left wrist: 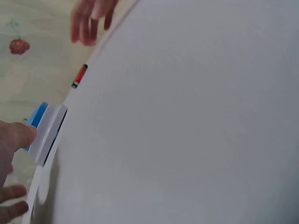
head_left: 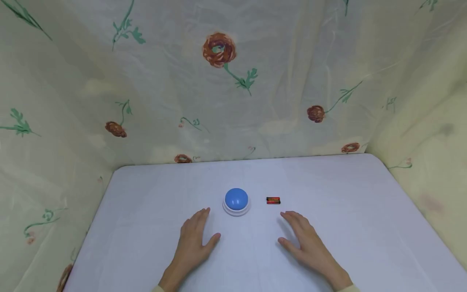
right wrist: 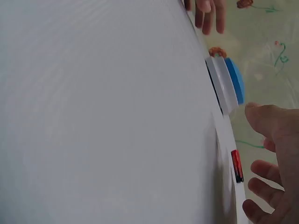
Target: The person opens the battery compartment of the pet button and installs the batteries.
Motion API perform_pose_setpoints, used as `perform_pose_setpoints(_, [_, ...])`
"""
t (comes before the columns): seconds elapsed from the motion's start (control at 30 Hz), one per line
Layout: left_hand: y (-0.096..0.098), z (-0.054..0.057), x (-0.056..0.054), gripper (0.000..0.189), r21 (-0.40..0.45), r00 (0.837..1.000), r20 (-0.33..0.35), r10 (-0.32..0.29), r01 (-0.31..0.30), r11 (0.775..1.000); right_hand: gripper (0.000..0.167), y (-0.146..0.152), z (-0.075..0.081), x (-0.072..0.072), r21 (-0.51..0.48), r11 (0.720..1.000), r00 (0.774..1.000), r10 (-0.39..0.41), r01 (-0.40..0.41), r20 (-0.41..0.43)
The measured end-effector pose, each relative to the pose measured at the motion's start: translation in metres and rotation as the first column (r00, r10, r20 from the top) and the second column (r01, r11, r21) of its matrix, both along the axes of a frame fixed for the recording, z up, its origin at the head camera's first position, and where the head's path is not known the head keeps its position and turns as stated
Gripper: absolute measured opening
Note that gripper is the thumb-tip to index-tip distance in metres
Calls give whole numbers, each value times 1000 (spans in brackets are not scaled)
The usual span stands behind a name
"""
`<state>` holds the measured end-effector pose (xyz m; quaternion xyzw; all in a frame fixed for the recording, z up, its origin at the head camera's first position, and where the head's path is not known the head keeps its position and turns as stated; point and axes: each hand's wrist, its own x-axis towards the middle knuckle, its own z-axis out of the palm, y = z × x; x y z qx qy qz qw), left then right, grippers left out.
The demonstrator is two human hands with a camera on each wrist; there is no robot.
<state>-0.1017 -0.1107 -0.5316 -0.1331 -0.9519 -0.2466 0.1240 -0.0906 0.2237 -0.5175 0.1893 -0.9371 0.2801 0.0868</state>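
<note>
A round push light (head_left: pixel 236 199) with a blue dome and white base sits on the table, dome up. To its right lie two small red and black batteries (head_left: pixel 273 200), side by side. My left hand (head_left: pixel 193 242) hovers to the lower left of the light, thumb spread from the fingers, holding nothing. Below the batteries my right hand (head_left: pixel 308 245) is held in a similar way, palm inward and fingers relaxed. In the left wrist view the thumb overlaps the blue dome (left wrist: pixel 39 115). The right wrist view has the batteries (right wrist: pixel 237 166) near the right fingers.
The table (head_left: pixel 146 202) has a white cover and rounded far corners. A cream curtain (head_left: pixel 164 89) printed with brown flowers and green stems hangs behind it and along both sides.
</note>
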Motion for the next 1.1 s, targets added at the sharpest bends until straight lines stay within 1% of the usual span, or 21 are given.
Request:
perform_pose_setpoints(0.13, [16, -4, -8, 69, 63, 997, -20, -69, 70, 996, 65, -16, 0, -4, -13, 999, 999, 34, -34, 4])
perform_pose_setpoints(0.2, [24, -5, -13, 69, 79, 996, -30, -86, 88, 993, 66, -24, -1, -6, -27, 999, 999, 42, -41, 10])
perform_pose_setpoints(0.27, [30, -6, -16, 70, 89, 996, -31, -80, 82, 993, 67, -31, -1, -9, -45, 998, 998, 52, -51, 20])
perform_pose_setpoints(0.37, [36, -9, -21, 70, 103, 998, -14, -57, 58, 993, 68, -41, -4, -13, -64, 996, 997, 69, -67, 25])
perform_pose_setpoints(0.47, [39, -10, -25, 70, 118, 999, -9, -33, 34, 992, 68, -49, -7, -19, -79, 994, 997, 82, -81, 10])
perform_pose_setpoints(0.7, [45, -13, -33, 70, 104, 1000, 3, 5, -5, 995, 70, -61, -9, -28, -101, 992, 997, 70, -71, -19])
perform_pose_setpoints(0.8, [47, -13, -36, 71, 94, 1000, 3, 15, -15, 995, 71, -66, -9, -31, -115, 991, 998, 66, -67, -10])
perform_pose_setpoints(0.97, [50, -14, -41, 70, 107, 1000, -6, 28, -27, 994, 72, -76, -9, -36, -153, 986, 997, 69, -62, 38])
perform_pose_setpoints(1.1, [53, -14, -44, 68, 122, 999, -15, 47, -45, 992, 72, -83, -10, -39, -172, 983, 997, 73, -67, 29])
